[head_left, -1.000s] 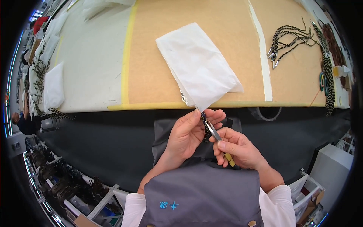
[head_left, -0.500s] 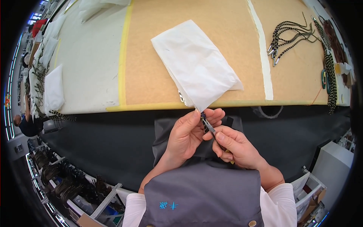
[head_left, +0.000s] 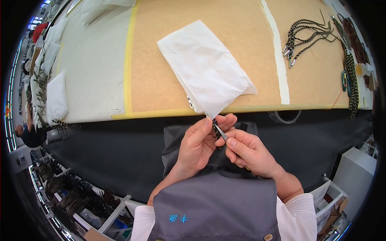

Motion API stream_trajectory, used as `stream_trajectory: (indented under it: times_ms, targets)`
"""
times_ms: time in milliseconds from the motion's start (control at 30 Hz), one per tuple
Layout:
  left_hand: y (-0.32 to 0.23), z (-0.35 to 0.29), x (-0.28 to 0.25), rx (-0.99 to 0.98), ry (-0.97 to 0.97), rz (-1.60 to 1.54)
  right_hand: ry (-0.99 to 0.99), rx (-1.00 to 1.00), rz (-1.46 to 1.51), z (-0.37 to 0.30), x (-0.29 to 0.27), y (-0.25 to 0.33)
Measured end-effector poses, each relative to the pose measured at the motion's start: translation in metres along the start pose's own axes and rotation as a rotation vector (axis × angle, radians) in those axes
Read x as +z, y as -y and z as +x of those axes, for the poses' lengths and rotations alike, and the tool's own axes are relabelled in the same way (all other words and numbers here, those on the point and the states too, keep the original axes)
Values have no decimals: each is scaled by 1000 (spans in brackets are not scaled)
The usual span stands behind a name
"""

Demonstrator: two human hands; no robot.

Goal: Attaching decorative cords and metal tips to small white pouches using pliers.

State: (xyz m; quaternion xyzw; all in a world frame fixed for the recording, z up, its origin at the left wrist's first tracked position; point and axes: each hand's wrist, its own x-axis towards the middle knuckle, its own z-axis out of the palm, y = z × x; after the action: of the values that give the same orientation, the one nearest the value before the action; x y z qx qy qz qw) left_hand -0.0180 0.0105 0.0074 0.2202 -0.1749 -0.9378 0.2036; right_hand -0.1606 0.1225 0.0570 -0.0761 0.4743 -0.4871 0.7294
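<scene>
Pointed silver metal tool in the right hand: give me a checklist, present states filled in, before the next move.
1. Pointed silver metal tool gripped by the right hand: ok.
2. Dark patterned cord held in the left hand: ok.
3. Tool's tip properly placed on the cord: cannot tell, too small and crowded by fingers.
4. White thin-sheet pouch wholly on the tan-covered table: not ok, its lower corner reaches past the near edge to the left hand.
5. Loose black-and-tan cords with silver tips clear of both hands: ok.
</scene>
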Motion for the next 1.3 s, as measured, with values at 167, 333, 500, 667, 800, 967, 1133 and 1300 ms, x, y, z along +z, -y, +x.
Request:
stream_trajectory:
  times_ms: [167, 333, 500, 667, 800, 967, 1133, 1300]
  targets:
    - [2, 0, 1, 20, -30, 27, -47, -139, -159, 5, -2, -5]
    - [4, 2, 2, 65, -60, 83, 2, -2, 41, 4, 1, 2]
    - [6, 4, 3, 192, -56, 128, 128, 164, 450, 6, 1, 4]
    - [10, 6, -1, 282, -97, 252, 263, 225, 732, 14, 3, -1]
    - [12, 8, -4, 309, -101, 306, 220, 146, 606, 18, 5, -5]
    - [9, 5, -7, 270, -134, 295, -158, -282, -811, 10, 0, 24]
    - [-8, -2, -13, 167, -14, 237, -374, -340, -1017, -16, -16, 69]
    - [-9, 4, -20, 53, 80, 135, -820, -1157, -1727, 21, -52, 106]
